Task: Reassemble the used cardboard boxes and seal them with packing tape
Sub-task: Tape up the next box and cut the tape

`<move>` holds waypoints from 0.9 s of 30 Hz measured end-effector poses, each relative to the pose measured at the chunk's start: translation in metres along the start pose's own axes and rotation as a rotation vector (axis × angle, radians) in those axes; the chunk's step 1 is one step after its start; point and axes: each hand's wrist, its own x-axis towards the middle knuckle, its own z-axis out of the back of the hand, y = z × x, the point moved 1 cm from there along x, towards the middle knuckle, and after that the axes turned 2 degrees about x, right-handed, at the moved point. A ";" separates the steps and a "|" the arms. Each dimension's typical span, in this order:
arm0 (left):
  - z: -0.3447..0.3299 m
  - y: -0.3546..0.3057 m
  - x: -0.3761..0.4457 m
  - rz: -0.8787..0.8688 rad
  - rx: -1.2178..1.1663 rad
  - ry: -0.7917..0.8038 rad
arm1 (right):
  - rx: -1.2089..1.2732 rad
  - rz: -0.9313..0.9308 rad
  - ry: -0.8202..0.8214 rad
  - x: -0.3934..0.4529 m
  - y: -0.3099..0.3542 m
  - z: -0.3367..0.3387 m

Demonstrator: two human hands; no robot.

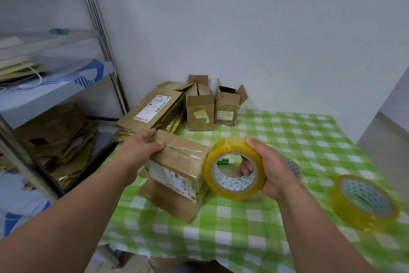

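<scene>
A brown cardboard box with a white shipping label on its side stands on the green checked tablecloth, its top flaps closed under a strip of clear tape. My left hand rests on the box's top far-left corner, fingers laid flat over the taped seam. My right hand grips a roll of yellowish packing tape just right of the box, fingers through its core. The tape seems to run from the roll to the box top.
A second tape roll lies at the right, a third peeks from behind my right hand. Two open small boxes and a pile of flattened boxes sit at the back. A green-white marker lies beyond the roll. A metal shelf stands left.
</scene>
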 end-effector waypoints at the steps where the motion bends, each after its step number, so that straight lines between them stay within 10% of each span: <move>1: 0.000 -0.001 0.002 -0.003 -0.019 0.029 | 0.033 -0.003 0.013 -0.004 0.002 0.000; 10: -0.026 -0.027 0.020 -0.180 0.114 0.237 | 0.237 0.124 -0.141 -0.039 -0.026 0.016; 19: -0.049 -0.032 0.010 -0.464 1.014 0.054 | 0.090 0.235 -0.159 -0.049 -0.043 -0.017; 27: -0.036 -0.007 -0.020 -0.470 0.685 0.402 | 0.122 0.104 -0.017 -0.061 -0.051 -0.009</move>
